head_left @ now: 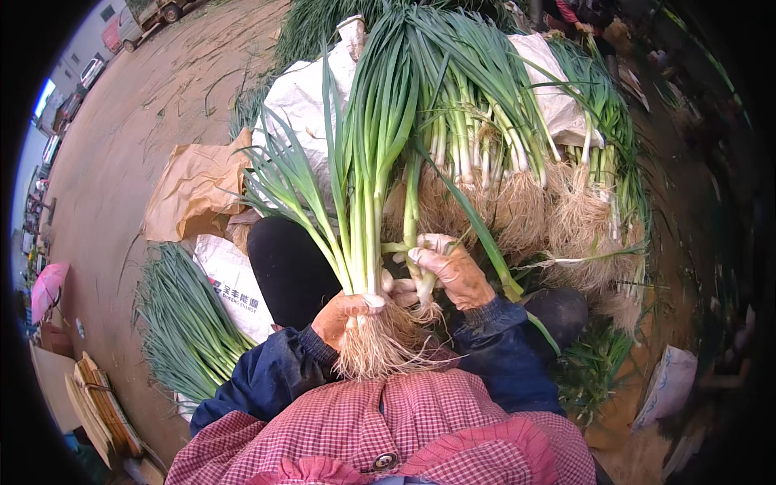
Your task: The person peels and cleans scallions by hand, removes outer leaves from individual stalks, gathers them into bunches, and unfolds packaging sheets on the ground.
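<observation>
My left hand (346, 315), in an orange glove with pale fingers, is closed round a bunch of long green onions (365, 234) just above their shaggy pale roots. My right hand (444, 267), gloved likewise, pinches a separate onion stalk (412, 218) just to the right of the bunch, with a leaf or strip hanging out sideways from it. Behind both hands lie several bundles of onions (517, 137) with their roots toward me, resting among white sacks (299, 105). My dark-clad knees show on either side beneath my hands.
At the left are crumpled brown paper (186, 194), a printed white sack (230, 283) under a pile of onions (182, 323), a pink umbrella (48, 287) and stacked boards (101, 404). Parked vehicles line the yard's far left. Another person (574, 16) shows at the top right.
</observation>
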